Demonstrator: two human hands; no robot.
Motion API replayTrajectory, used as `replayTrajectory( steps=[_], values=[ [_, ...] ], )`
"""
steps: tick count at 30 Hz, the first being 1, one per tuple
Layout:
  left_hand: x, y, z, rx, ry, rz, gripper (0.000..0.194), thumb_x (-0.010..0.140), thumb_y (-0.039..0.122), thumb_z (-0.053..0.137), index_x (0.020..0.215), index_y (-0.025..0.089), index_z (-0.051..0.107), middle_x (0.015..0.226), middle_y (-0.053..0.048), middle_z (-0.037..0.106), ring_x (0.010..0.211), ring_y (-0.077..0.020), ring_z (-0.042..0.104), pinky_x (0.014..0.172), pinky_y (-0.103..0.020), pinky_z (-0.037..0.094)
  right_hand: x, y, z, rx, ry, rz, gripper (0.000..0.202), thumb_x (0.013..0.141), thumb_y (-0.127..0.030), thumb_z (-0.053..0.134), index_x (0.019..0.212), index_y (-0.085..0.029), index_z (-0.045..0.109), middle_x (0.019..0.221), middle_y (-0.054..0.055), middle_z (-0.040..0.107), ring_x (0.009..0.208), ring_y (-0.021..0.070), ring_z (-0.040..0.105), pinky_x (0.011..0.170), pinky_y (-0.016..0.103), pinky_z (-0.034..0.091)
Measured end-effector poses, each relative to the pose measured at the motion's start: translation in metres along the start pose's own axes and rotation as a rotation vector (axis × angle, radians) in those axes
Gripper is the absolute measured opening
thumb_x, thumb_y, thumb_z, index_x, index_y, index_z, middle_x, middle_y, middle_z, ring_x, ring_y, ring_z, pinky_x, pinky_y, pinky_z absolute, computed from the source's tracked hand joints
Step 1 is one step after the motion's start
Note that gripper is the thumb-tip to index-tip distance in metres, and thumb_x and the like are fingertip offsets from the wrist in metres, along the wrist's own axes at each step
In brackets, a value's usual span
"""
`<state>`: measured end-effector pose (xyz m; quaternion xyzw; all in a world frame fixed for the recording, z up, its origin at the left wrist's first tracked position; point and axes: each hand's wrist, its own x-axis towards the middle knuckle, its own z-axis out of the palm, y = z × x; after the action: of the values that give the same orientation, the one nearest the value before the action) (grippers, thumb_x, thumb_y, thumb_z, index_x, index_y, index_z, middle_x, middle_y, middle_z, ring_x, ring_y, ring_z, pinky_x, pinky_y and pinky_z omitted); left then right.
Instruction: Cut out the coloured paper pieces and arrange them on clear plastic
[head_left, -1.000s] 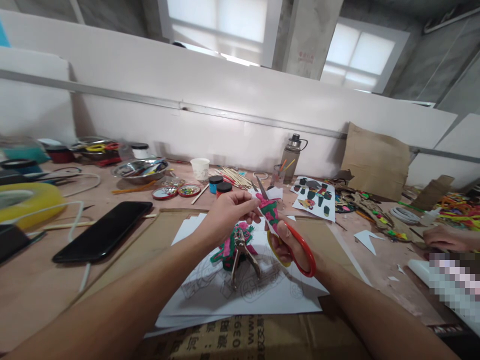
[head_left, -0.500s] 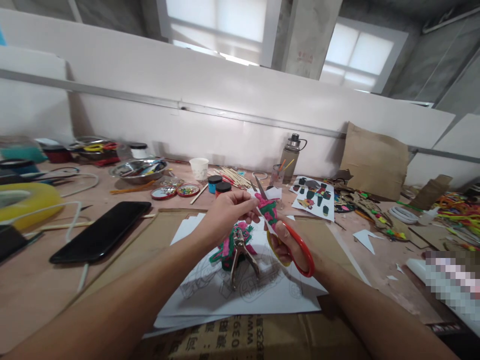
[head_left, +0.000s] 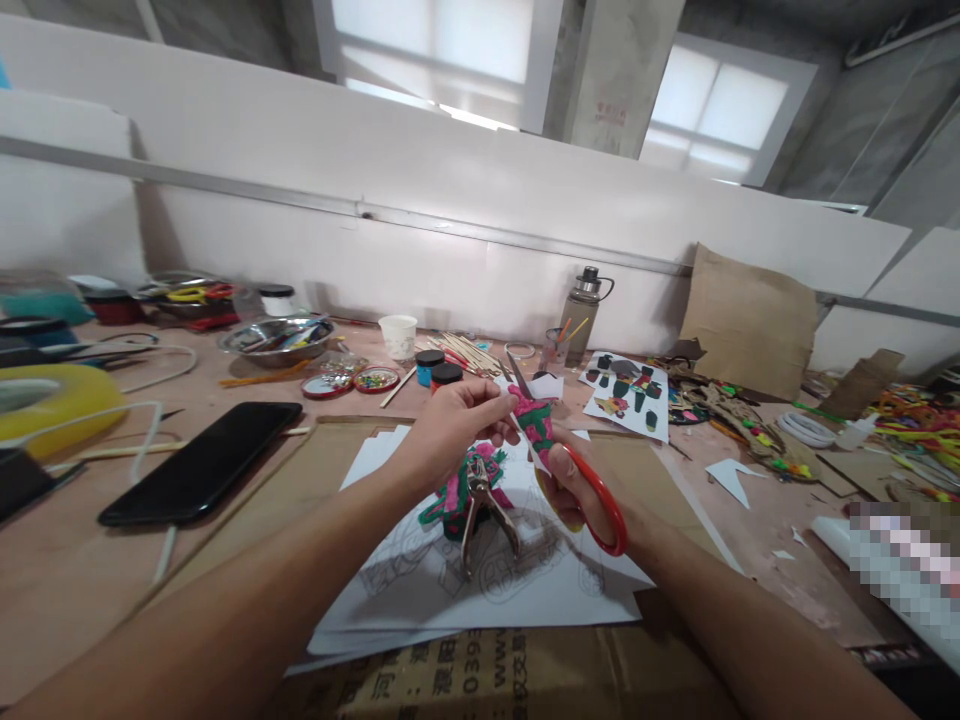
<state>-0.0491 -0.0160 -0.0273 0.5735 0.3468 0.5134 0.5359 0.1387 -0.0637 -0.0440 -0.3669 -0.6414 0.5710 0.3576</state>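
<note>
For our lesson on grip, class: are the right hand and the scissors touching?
Touching. The head view shows the right hand closed on the scissors, with the red handle against its thumb.

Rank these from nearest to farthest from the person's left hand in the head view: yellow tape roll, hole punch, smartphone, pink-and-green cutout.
From the left hand:
1. Pink-and-green cutout, at its fingertips.
2. Hole punch, just below, over the papers.
3. Smartphone, to the left.
4. Yellow tape roll, far left.

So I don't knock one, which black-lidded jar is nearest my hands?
The round red jar, beyond your left hand; the round blue jar beside it stands farther away.
</note>
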Motion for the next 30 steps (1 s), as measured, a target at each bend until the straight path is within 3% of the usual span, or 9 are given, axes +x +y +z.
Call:
replayTrajectory(
  steps=[13,25,30],
  values=[
    [0.001,-0.001,-0.002,0.029,0.008,-0.001,0.028,0.071,0.043,0.079,0.065,0.019,0.065,0.06,-0.006,0.069,0.053,-0.0159,0.059,0.054,-0.028,0.045,0.003,0.009,0.0,0.028,0.011,0.008,0.056,0.081,-0.079,0.055,0.091,-0.026,0.041,0.062,-0.007,0.03,0.048,0.0091,0.023,0.042,0.023,0.019],
    [-0.001,-0.001,0.0,-0.008,0.014,-0.017,0.026,0.074,0.038,0.078,0.064,0.018,0.064,0.06,-0.006,0.068,0.057,-0.0154,0.061,0.056,-0.026,0.043,0.003,0.013,0.002,-0.001,0.047,-0.041,0.049,0.088,-0.072,0.051,0.089,-0.025,0.04,0.062,-0.007,0.036,0.045,0.0072,0.026,0.038,0.019,0.025],
    [0.001,-0.003,0.0,-0.029,0.054,-0.011,0.025,0.071,0.035,0.08,0.065,0.018,0.062,0.059,-0.001,0.062,0.057,-0.0129,0.057,0.055,-0.024,0.042,0.001,0.007,0.004,-0.067,0.075,-0.06,0.051,0.087,-0.075,0.048,0.085,-0.024,0.039,0.056,-0.008,0.034,0.039,0.0068,0.027,0.035,0.02,0.028]
  ],
)
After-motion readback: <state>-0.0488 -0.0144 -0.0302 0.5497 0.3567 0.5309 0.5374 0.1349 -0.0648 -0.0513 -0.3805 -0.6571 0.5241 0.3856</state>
